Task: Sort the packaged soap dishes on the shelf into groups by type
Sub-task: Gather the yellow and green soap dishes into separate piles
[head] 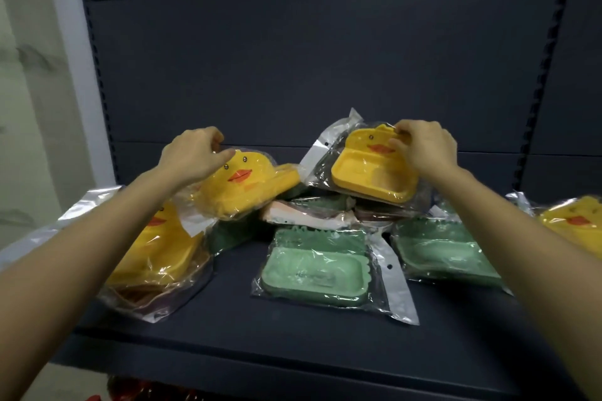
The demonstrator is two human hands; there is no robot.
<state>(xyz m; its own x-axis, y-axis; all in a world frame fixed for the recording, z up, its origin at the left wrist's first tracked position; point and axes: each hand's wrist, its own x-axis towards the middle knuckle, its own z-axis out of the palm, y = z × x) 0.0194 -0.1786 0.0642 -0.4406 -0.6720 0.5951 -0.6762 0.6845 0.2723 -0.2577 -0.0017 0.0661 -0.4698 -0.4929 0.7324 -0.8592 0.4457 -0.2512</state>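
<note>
My left hand [192,153] pinches the top of a bagged yellow duck soap dish [242,187], held tilted above the pile. My right hand [423,148] grips the top edge of a second yellow duck dish [371,177] in its clear bag, lifted over the middle of the heap. More yellow duck dishes lie at the left [156,254] and at the far right edge [576,221]. Two green dishes in bags lie flat on the shelf, one in the middle [314,267] and one to its right [446,251]. Pinkish and brown packs [303,213] sit under the heap.
The dark shelf board [293,345] has bare room along its front edge. A dark back panel [309,58] with slotted uprights closes the rear. A pale wall [29,107] stands to the left. Red items [136,391] show below the shelf.
</note>
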